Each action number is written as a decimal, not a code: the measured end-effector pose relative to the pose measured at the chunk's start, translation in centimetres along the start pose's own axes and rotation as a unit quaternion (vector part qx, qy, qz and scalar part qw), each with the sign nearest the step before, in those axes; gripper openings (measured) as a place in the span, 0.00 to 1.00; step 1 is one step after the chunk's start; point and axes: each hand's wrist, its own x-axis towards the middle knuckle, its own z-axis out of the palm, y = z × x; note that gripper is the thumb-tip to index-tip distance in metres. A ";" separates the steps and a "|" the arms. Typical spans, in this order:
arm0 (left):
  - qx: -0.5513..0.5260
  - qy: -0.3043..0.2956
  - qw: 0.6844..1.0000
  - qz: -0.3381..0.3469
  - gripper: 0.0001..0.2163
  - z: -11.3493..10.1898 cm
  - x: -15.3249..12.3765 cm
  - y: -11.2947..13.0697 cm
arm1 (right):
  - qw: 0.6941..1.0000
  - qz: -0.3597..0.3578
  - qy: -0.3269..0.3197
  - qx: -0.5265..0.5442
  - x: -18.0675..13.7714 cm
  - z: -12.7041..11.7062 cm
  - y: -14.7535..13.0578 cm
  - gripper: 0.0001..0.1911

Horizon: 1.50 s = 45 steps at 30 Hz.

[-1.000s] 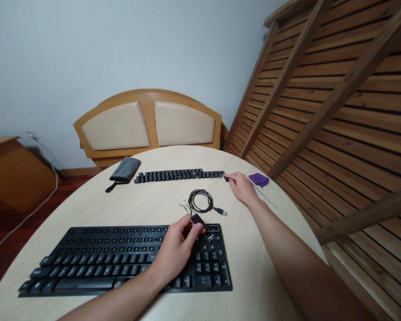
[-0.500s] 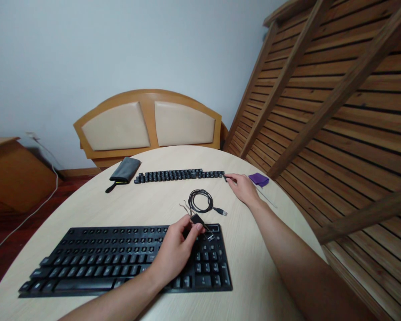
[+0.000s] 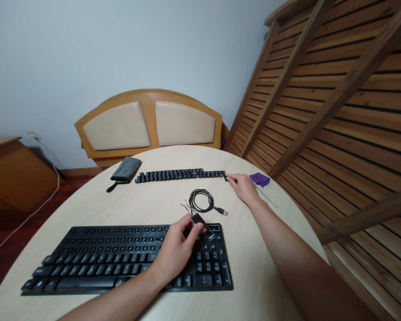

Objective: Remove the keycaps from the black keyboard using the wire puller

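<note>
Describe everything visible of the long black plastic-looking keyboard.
The long black keyboard, plastic by its look, lies flat on the pale round table. Left of the person's left hand, the three far rows show capless switches; the three nearer rows carry black keycaps, including a wide space bar. A number pad fills the right end. The hand and forearm hide part of it; whether they touch it is unclear.

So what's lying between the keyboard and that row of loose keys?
In the head view, the coiled cable lies between them on the table; the wire tool in the left hand also pokes into that stretch.
</note>
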 end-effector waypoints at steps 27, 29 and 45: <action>-0.017 0.191 0.979 0.064 0.18 -9.9 0.8 0.6 | 0.938 -0.135 -0.317 0.052 -9.0 -2.9 -18.2 0.27; -0.005 0.191 0.980 0.049 0.19 -10.8 0.2 -0.1 | 0.938 -0.131 -0.317 0.047 -9.5 -3.2 -17.5 0.26; 0.067 0.135 0.988 -0.019 0.21 -11.3 -0.1 -2.2 | 0.953 -0.099 -0.286 0.025 -9.5 -9.1 -6.2 0.24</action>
